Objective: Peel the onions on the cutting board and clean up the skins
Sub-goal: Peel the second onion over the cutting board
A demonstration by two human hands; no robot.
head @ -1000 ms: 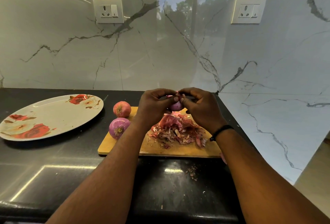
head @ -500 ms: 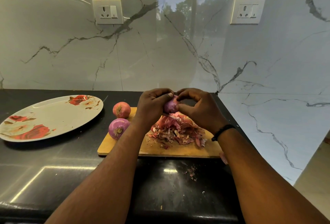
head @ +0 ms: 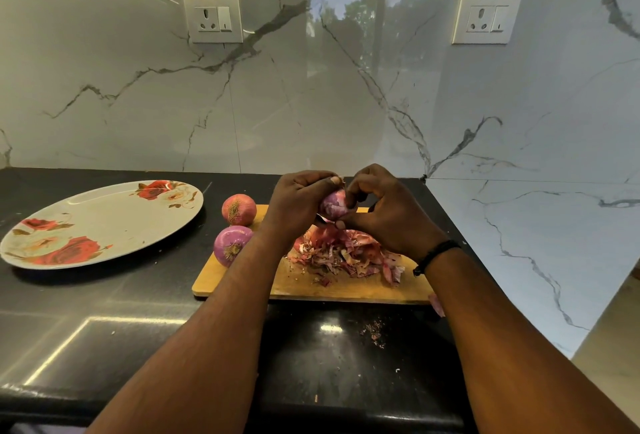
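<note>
A purple onion (head: 333,204) is held above the wooden cutting board (head: 311,286). My left hand (head: 298,203) grips it from the left, and my right hand (head: 384,215) curls its fingers round it from the right, thumb at its underside. Under the hands lies a heap of reddish onion skins (head: 346,253) on the board. A peeled purple onion (head: 231,245) lies at the board's left edge. A reddish onion with skin (head: 239,209) sits just behind it at the board's far left corner.
A large oval plate with red roses (head: 100,222) lies on the black counter (head: 104,322) to the left. Skin crumbs (head: 374,329) dot the counter in front of the board. The marble wall stands behind and to the right, carrying two sockets (head: 213,18).
The onion has turned between my hands and more of its purple surface shows. Both hands stay above the skin heap. The two other onions have not moved.
</note>
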